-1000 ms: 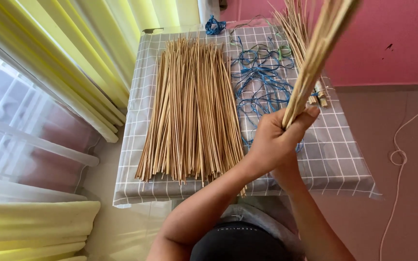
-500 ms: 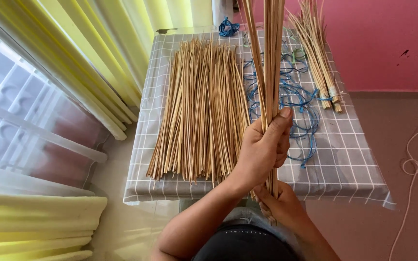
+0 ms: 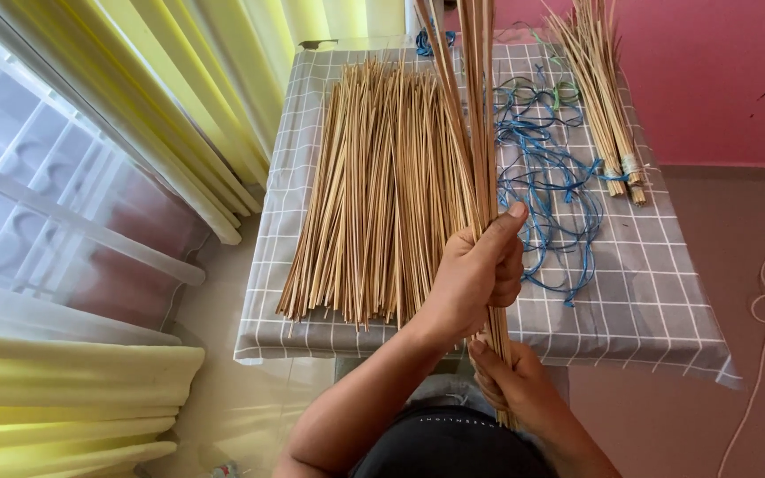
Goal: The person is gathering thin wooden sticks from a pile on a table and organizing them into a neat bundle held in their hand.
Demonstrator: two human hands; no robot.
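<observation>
Above the table (image 3: 666,310), both hands' fingers (image 3: 508,265) wrap the stick bundle (image 3: 475,115).

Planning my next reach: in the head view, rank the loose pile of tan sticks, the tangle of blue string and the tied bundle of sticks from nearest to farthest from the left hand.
1. Loose pile of tan sticks: just left of the left hand.
2. Tangle of blue string: right of that hand, almost as near; a close call.
3. Tied bundle of sticks: far right of the checked cloth.

Home rm: yellow curtains (image 3: 161,97), pink wall (image 3: 710,80), checked cloth table (image 3: 630,301) w/ sticks (image 3: 374,195).
</observation>
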